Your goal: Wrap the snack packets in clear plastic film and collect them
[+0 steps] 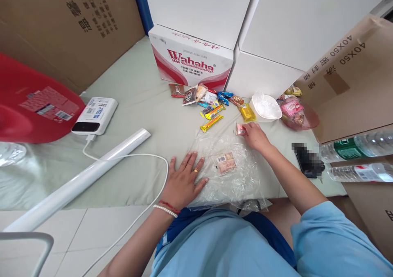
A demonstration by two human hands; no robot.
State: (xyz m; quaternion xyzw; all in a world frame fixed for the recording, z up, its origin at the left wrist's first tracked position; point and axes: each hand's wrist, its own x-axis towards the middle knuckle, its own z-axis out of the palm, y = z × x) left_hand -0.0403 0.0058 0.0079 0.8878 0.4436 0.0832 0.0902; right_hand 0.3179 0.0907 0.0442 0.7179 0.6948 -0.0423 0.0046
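Note:
My left hand (pixel 186 182) lies flat with fingers spread, at the left edge of a clear plastic bag (pixel 245 178) on the cloth-covered table. My right hand (pixel 256 136) pinches a small pink snack packet (pixel 241 129) just above the bag's far edge. On the bag, near its middle, rests another pale pink snack packet (pixel 226 163) with a barcode label. Beyond the hands is a loose group of small wrapped snacks, among them a yellow snack bar (pixel 211 123) and a yellow packet (pixel 247 112). A white bowl (pixel 265 107) lined with clear plastic stands behind my right hand.
At the back stand a Wahaha carton (pixel 192 60) and white boxes. Right of the white bowl is a pinkish bowl (pixel 302 119) with packets. Water bottles (pixel 359 144) lie at the right. A white device (pixel 95 115), its cable (pixel 138 155) and a long white tube (pixel 82 178) occupy the left.

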